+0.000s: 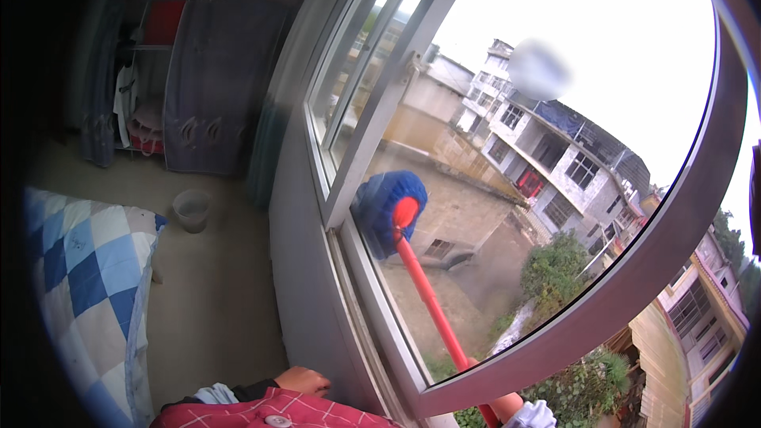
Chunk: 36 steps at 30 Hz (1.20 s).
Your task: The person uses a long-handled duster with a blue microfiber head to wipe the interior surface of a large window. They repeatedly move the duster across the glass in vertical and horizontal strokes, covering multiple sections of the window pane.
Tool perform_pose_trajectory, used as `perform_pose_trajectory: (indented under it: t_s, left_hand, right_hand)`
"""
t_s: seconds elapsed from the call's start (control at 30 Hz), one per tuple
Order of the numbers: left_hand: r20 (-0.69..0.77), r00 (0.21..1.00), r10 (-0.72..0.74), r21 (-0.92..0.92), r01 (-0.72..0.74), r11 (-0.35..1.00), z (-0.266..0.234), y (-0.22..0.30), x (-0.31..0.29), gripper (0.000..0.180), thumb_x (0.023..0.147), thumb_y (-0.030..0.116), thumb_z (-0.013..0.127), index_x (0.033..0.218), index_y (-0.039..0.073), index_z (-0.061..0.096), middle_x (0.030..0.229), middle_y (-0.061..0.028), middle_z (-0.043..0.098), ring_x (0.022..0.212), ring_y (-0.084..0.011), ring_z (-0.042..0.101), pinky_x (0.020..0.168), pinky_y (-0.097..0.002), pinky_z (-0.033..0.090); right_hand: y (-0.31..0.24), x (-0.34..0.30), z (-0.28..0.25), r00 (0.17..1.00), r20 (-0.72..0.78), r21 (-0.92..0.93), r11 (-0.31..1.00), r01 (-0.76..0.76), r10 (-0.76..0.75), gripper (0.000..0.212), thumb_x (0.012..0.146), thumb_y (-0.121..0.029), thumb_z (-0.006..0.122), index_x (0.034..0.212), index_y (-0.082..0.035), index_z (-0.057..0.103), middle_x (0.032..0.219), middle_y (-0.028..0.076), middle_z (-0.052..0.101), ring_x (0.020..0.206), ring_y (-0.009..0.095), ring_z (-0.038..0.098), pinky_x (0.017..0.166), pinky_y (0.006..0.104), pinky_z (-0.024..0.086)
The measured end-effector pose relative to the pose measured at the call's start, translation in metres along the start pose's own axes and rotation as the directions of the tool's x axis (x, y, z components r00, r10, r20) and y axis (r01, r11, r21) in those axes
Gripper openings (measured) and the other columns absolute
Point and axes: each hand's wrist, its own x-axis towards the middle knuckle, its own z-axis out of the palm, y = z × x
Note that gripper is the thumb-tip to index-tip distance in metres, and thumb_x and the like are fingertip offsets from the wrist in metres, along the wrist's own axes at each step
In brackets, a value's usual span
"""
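Observation:
My right hand (506,406) reaches out past the window frame and is closed around the red pole of a window mop (430,301). The pole slants up to the left behind the glass pane. Its blue fabric head (384,204), with a red joint, lies at the outer side of the pane, by the lower left frame. My left hand (304,380) is low beside the wall under the sill, just above my red checked clothing. It holds nothing that I can see; its fingers look loosely stretched, and the clothing partly hides them.
The grey window frame (602,309) and sill track (357,325) cross the view. Inside, at left, are a bed with a checked quilt (87,285), a small bin (192,211) and a curtained wardrobe (218,103). Outside stand houses (555,143) and bushes (559,269).

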Motion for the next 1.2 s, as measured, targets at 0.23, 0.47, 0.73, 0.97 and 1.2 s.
perform_pose_trajectory:
  t_s: [0.23, 0.47, 0.73, 0.97, 1.2]
  left_hand:
    - [-0.028, 1.000, -0.008, 0.013, 0.009, 1.000, -0.004, 0.007, -0.005, 0.022, 0.087, 0.027, 0.054, 0.092, 0.009, 0.066, 0.090, -0.0118, 0.067, 0.081, -0.0327, 0.065, 0.067, -0.0433, 0.052]
    - [-0.104, 0.995, -0.012, 0.019, 0.014, 1.000, -0.007, 0.001, -0.004, 0.019, 0.085, 0.026, 0.058, 0.088, 0.009, 0.066, 0.086, -0.0103, 0.067, 0.079, -0.0321, 0.065, 0.065, -0.0428, 0.052]
    - [-0.200, 0.980, -0.018, 0.037, 0.026, 0.999, -0.013, -0.002, -0.014, 0.019, 0.084, 0.027, 0.058, 0.088, 0.009, 0.066, 0.086, -0.0100, 0.066, 0.079, -0.0311, 0.065, 0.066, -0.0422, 0.053]
    - [-0.145, 0.989, -0.027, 0.000, 0.027, 1.000, -0.010, 0.004, -0.018, 0.020, 0.085, 0.027, 0.057, 0.088, 0.009, 0.066, 0.087, -0.0105, 0.066, 0.080, -0.0317, 0.065, 0.068, -0.0428, 0.053]
    - [-0.076, 0.997, 0.013, 0.032, -0.011, 0.999, -0.003, 0.014, -0.009, 0.020, 0.085, 0.025, 0.054, 0.087, 0.010, 0.066, 0.087, -0.0111, 0.067, 0.080, -0.0314, 0.065, 0.067, -0.0433, 0.053]
  right_hand:
    - [0.019, -0.034, -0.018, 0.971, 0.237, 0.460, 0.884, -0.086, -0.029, 0.011, 0.079, -0.007, 0.062, 0.085, -0.007, 0.052, 0.064, 0.000, 0.049, 0.055, 0.011, 0.048, 0.050, 0.0260, 0.039]
    - [-0.005, -0.027, -0.050, 0.999, -0.052, 0.804, 0.593, 0.043, -0.002, 0.011, 0.082, -0.005, 0.060, 0.087, -0.008, 0.051, 0.065, -0.004, 0.046, 0.054, 0.006, 0.044, 0.048, 0.0212, 0.035]
    - [-0.044, -0.015, -0.118, 0.783, -0.609, 0.609, 0.707, 0.360, 0.126, 0.013, 0.084, 0.000, 0.059, 0.087, -0.008, 0.049, 0.065, -0.007, 0.041, 0.053, 0.002, 0.039, 0.045, 0.0172, 0.031]
    - [0.009, -0.024, -0.100, 0.958, -0.230, 0.890, 0.435, 0.137, 0.168, 0.015, 0.080, 0.004, 0.057, 0.091, -0.004, 0.051, 0.065, -0.002, 0.048, 0.047, 0.008, 0.049, 0.040, 0.0233, 0.038]
    - [0.018, -0.069, -0.058, 0.981, 0.196, 0.467, 0.880, -0.092, -0.001, 0.018, 0.075, 0.004, 0.058, 0.092, 0.000, 0.052, 0.066, 0.003, 0.054, 0.050, 0.013, 0.054, 0.040, 0.0284, 0.042]
